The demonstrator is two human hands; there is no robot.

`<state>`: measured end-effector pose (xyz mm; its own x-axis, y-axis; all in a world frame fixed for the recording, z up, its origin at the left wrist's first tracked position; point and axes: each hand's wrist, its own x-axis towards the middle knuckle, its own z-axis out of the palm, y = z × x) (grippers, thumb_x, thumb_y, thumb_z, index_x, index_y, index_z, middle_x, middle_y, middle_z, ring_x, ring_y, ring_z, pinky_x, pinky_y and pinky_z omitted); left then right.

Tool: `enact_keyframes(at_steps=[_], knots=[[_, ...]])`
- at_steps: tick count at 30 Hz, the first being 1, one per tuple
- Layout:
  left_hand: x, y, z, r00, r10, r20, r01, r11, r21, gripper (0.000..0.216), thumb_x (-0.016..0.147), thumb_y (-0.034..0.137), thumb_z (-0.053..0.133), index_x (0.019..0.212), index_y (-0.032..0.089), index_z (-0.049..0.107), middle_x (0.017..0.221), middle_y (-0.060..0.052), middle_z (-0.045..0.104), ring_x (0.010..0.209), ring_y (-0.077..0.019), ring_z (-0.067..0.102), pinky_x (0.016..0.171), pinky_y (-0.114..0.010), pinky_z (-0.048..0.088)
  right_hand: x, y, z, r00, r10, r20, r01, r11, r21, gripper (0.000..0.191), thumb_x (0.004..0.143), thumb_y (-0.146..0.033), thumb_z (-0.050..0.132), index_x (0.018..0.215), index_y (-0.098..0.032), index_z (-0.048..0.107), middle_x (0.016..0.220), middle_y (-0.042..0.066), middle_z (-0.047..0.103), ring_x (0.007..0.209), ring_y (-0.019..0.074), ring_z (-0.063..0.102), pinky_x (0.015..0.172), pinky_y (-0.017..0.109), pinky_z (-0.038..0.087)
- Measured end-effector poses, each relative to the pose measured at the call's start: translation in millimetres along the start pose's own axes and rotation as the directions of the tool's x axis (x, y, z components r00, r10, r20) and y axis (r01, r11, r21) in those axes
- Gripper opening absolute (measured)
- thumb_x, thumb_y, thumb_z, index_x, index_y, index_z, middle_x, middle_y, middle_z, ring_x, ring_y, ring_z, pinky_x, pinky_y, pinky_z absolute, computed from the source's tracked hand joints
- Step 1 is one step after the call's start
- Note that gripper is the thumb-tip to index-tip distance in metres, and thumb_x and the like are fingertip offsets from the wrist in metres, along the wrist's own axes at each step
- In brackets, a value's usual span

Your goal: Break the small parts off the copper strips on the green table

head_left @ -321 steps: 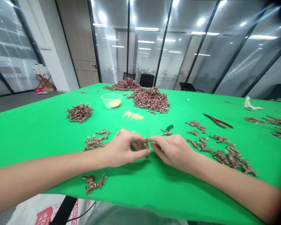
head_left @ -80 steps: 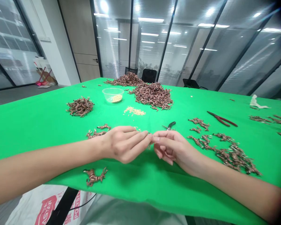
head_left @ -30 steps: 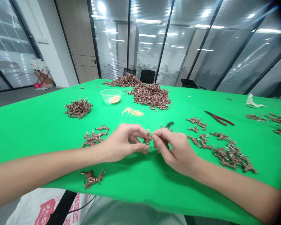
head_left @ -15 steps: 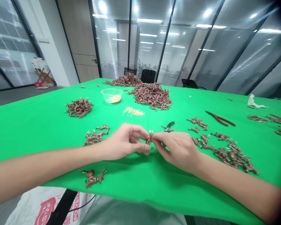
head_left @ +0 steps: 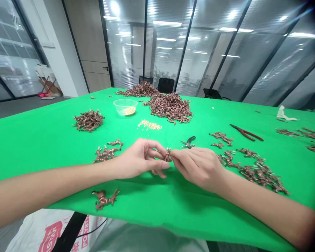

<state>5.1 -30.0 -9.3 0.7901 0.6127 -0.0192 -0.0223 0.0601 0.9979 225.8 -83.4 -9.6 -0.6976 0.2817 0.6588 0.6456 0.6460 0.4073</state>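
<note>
My left hand (head_left: 144, 159) holds a small brown deer-like figurine (head_left: 167, 154) with pale antler-like tips at its fingertips, above the green cloth (head_left: 147, 199). From the right, my right hand (head_left: 199, 166) meets it with thumb and forefinger pinched together at the figurine's edge. Whatever those fingers grip is hidden or too small to name. Below my left forearm lies a larger brown figurine (head_left: 105, 199) with antlers. Beyond that forearm rests a small cluster of figurines (head_left: 106, 153). Small black-handled pliers (head_left: 189, 142) lie just behind my right hand.
Right of my hands lie scattered figurines (head_left: 262, 175) and red-handled pliers (head_left: 246, 132). A clear bowl (head_left: 118, 108) of pale grains stands behind a loose spread of grains (head_left: 150, 125). Large heaps of figurines (head_left: 170, 106) sit farther back, a smaller pile (head_left: 89, 120) at left.
The figurine has turned slightly between my fingertips and sits a little lower. My left hand's lower fingers have shifted down below the thumb, and my right fingers have drawn closer together.
</note>
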Motion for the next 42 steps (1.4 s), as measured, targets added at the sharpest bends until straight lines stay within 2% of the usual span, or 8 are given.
enact_keyframes(at_steps=[9, 13, 18, 26, 29, 35, 42], knots=[[-0.4, 2.7, 1.8, 1.000, -0.007, -0.003, 0.007, 1.000, -0.002, 0.034, 0.075, 0.028, 0.084, 0.095, 0.013, 0.062, 0.081, -0.004, 0.078, 0.066, -0.0189, 0.077, 0.060, -0.023, 0.060, -0.7, -1.8, 1.4, 0.999, 0.052, 0.006, -0.052, 0.997, 0.051, 0.011, 0.097, -0.011, 0.054, 0.091, -0.013, 0.063, 0.068, 0.002, 0.070, 0.050, 0.0122, 0.056, 0.052, 0.030, 0.034], [-0.6, 0.8, 1.2, 1.000, 0.016, 0.000, -0.016, 1.000, 0.014, 0.032, 0.076, 0.026, 0.083, 0.096, 0.012, 0.062, 0.084, -0.005, 0.078, 0.067, -0.0178, 0.077, 0.063, -0.024, 0.060, -0.8, -5.0, 2.7, 0.988, 0.150, 0.045, -0.155, 0.978, 0.138, 0.012, 0.099, -0.012, 0.050, 0.094, -0.013, 0.061, 0.068, 0.001, 0.069, 0.050, 0.0124, 0.060, 0.051, 0.027, 0.035], [-0.7, -0.5, 1.1, 0.999, 0.034, -0.011, -0.033, 0.998, 0.062, 0.030, 0.079, 0.025, 0.081, 0.098, 0.012, 0.062, 0.086, -0.006, 0.078, 0.067, -0.0174, 0.076, 0.063, -0.024, 0.060, -2.5, -6.7, 4.1, 0.949, 0.283, 0.137, -0.312, 0.903, 0.297, 0.010, 0.099, -0.014, 0.049, 0.099, -0.014, 0.059, 0.073, 0.001, 0.071, 0.053, 0.0104, 0.063, 0.052, 0.023, 0.039], [-0.5, 1.0, 0.9, 0.999, 0.034, -0.014, -0.033, 0.996, 0.081, 0.031, 0.080, 0.030, 0.080, 0.099, 0.013, 0.063, 0.088, -0.008, 0.078, 0.068, -0.0183, 0.076, 0.063, -0.025, 0.060, -2.9, -7.6, 4.4, 0.939, 0.320, 0.124, -0.344, 0.885, 0.313, 0.009, 0.099, -0.014, 0.050, 0.099, -0.015, 0.059, 0.076, 0.001, 0.072, 0.055, 0.0106, 0.063, 0.053, 0.023, 0.041], [-0.5, 2.1, 0.8, 0.999, 0.025, -0.020, -0.024, 0.998, 0.059, 0.034, 0.078, 0.032, 0.081, 0.099, 0.013, 0.063, 0.088, -0.008, 0.078, 0.067, -0.0188, 0.076, 0.061, -0.025, 0.059, -3.0, -6.8, 6.1, 0.949, 0.308, 0.061, -0.313, 0.908, 0.277, 0.007, 0.099, -0.015, 0.053, 0.099, -0.015, 0.060, 0.074, 0.000, 0.072, 0.054, 0.0104, 0.063, 0.053, 0.023, 0.041], [-0.1, 1.6, 1.3, 1.000, 0.006, -0.016, -0.006, 1.000, 0.018, 0.038, 0.076, 0.035, 0.083, 0.098, 0.013, 0.062, 0.085, -0.008, 0.079, 0.066, -0.0193, 0.077, 0.060, -0.024, 0.060, -1.9, -4.0, 4.9, 0.983, 0.184, -0.024, -0.179, 0.973, 0.147, 0.008, 0.098, -0.013, 0.054, 0.098, -0.015, 0.062, 0.072, 0.001, 0.072, 0.053, 0.0122, 0.064, 0.053, 0.026, 0.041], [0.5, 1.5, 1.1, 1.000, -0.004, -0.005, 0.005, 1.000, 0.014, 0.036, 0.077, 0.034, 0.083, 0.098, 0.013, 0.062, 0.083, -0.007, 0.079, 0.066, -0.0193, 0.077, 0.060, -0.024, 0.060, 0.4, -3.4, 1.7, 0.992, 0.129, 0.015, -0.130, 0.989, 0.074, 0.013, 0.098, -0.013, 0.051, 0.091, -0.015, 0.062, 0.066, 0.001, 0.069, 0.050, 0.0123, 0.061, 0.050, 0.028, 0.037]])
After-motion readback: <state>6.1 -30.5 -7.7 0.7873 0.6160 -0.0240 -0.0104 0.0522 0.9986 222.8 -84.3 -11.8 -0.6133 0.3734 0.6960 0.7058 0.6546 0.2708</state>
